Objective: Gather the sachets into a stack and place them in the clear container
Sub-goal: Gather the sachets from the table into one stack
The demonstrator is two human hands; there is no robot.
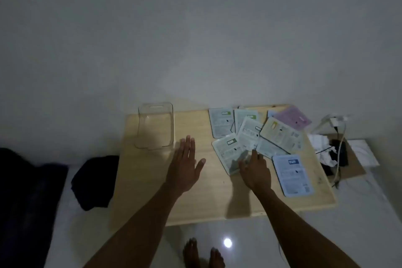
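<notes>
Several flat sachets [250, 135] lie scattered and overlapping on the right half of a low wooden table [152, 191]. A purple one [292, 117] is at the far right and a blue one [292, 175] lies apart nearer to me. The clear container [155, 125] stands empty at the table's far left. My right hand [255, 169] rests fingers-down on a green-labelled sachet [227, 150], touching it; whether it grips is unclear. My left hand [186, 163] hovers flat and open over bare wood, just right of the container, holding nothing.
A wall runs right behind the table. Cables, a charger [336, 121], crumpled paper [319, 143] and a dark device [339, 153] sit past the table's right edge. Dark cloth [95, 183] lies on the white floor to the left. My bare feet [203, 254] are below the near edge.
</notes>
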